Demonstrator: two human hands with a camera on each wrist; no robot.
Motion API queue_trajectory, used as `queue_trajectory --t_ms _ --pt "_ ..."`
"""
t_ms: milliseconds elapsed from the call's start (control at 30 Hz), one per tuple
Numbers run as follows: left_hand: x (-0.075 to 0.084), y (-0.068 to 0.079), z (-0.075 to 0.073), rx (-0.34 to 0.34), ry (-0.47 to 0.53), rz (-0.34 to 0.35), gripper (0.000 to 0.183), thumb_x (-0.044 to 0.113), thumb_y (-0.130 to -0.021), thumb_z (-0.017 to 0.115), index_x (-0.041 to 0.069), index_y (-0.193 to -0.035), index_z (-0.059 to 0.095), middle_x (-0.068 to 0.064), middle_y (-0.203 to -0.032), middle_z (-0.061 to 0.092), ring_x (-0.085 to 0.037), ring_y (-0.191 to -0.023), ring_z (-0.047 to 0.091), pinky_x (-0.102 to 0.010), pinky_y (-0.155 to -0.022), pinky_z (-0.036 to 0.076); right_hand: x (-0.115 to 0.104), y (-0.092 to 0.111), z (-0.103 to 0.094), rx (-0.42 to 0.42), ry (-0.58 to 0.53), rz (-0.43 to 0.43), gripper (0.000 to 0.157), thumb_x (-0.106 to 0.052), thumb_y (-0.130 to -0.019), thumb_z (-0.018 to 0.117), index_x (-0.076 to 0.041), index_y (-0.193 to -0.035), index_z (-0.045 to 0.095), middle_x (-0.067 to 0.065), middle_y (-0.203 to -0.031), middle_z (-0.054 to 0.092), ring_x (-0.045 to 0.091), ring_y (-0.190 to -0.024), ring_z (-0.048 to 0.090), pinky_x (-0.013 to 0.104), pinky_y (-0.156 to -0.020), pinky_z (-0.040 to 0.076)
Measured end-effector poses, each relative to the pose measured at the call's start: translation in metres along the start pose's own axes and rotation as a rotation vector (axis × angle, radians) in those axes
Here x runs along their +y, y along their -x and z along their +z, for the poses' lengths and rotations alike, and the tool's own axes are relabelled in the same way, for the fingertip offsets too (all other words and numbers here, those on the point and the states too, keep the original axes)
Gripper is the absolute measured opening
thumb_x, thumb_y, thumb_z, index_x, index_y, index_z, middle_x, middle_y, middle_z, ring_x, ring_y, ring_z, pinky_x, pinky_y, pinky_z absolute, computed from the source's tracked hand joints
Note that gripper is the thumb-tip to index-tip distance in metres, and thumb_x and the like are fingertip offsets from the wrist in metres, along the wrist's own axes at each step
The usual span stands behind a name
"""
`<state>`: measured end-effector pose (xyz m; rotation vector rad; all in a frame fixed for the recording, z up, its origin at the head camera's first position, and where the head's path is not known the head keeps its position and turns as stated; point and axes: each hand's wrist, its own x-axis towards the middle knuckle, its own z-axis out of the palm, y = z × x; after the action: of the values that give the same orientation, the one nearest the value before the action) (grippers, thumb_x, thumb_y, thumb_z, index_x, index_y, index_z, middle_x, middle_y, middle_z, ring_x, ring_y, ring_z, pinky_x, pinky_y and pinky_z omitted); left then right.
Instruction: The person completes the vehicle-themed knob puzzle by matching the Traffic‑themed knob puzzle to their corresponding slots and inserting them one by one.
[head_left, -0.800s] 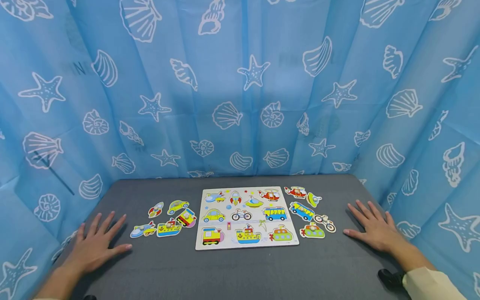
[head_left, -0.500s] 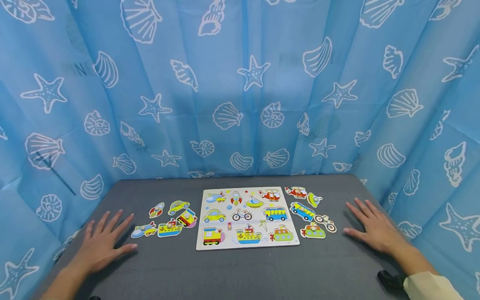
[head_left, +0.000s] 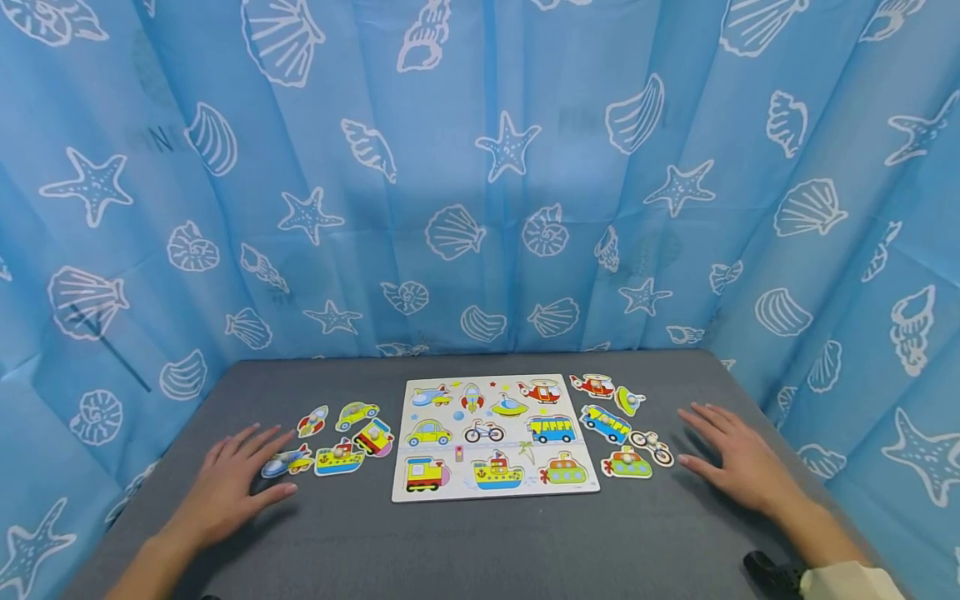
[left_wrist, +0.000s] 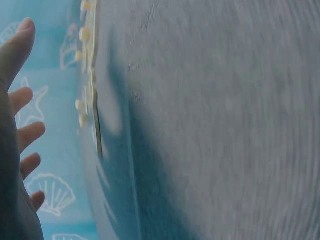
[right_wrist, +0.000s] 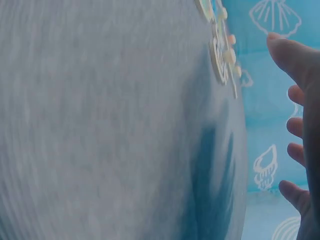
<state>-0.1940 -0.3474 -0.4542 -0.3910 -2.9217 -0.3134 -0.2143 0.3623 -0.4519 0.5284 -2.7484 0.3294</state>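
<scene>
My left hand (head_left: 228, 483) hovers above the table with fingers spread, its fingertips at the edge of the airplane piece (head_left: 288, 461). Past it lie the rocket (head_left: 312, 422), car (head_left: 357, 415), train (head_left: 374, 437) and ship (head_left: 340, 457) pieces. My right hand (head_left: 742, 457) is also raised, fingers extended and holding nothing, just right of the bicycle piece (head_left: 652, 447). Beside that are the submarine (head_left: 627, 463), bus (head_left: 606, 423), flying saucer (head_left: 628, 401) and helicopter (head_left: 592, 385) pieces. Between both groups sits the white puzzle board (head_left: 465, 450), printed with matching vehicles. Both wrist views show shadows under the hands.
The grey table (head_left: 480, 550) carries everything. A blue curtain (head_left: 465, 175) with white seashells and starfish hangs behind it and along both sides. Small knobs (left_wrist: 84, 34) stick up from the pieces. A black strap (head_left: 772, 575) is on the right wrist.
Both hands have lifted off the table and moved inward. The left has gone right to the airplane piece; the right has shifted slightly left toward the bicycle piece. Board and pieces stay put.
</scene>
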Motion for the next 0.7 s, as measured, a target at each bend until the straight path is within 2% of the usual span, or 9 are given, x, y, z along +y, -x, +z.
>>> queue_trajectory --t_ms 233,467,700 --pt "0.018 -0.002 0.003 0.039 0.088 0.037 0.067 0.054 -0.086 0.067 0.016 -0.139 0.053 -0.013 -0.135 0.055 -0.04 -0.122 0.047 -0.068 -0.092 0.034 -0.012 -0.004 0.005 0.057 -0.014 -0.06 0.062 -0.035 -0.083 0.076 -0.006 -0.134 0.055 0.021 -0.133 0.053 0.044 -0.122 0.043 0.065 -0.092 0.035" --pt "0.042 -0.003 0.002 0.061 0.208 0.025 0.057 0.041 -0.088 0.07 0.015 -0.136 0.056 -0.011 -0.131 0.058 -0.037 -0.12 0.051 -0.063 -0.093 0.037 -0.024 -0.008 0.012 0.171 -0.038 -0.14 0.057 -0.024 -0.076 0.081 -0.004 -0.125 0.061 0.018 -0.122 0.061 0.04 -0.112 0.052 0.06 -0.088 0.04" --pt "0.065 -0.006 0.002 0.023 0.301 -0.02 0.045 0.035 -0.088 0.071 0.013 -0.127 0.064 -0.01 -0.125 0.063 -0.038 -0.118 0.054 -0.064 -0.095 0.037 -0.037 -0.012 0.017 0.2 -0.056 -0.125 0.048 -0.018 -0.077 0.08 -0.004 -0.12 0.065 0.014 -0.112 0.066 0.034 -0.105 0.057 0.057 -0.083 0.045"
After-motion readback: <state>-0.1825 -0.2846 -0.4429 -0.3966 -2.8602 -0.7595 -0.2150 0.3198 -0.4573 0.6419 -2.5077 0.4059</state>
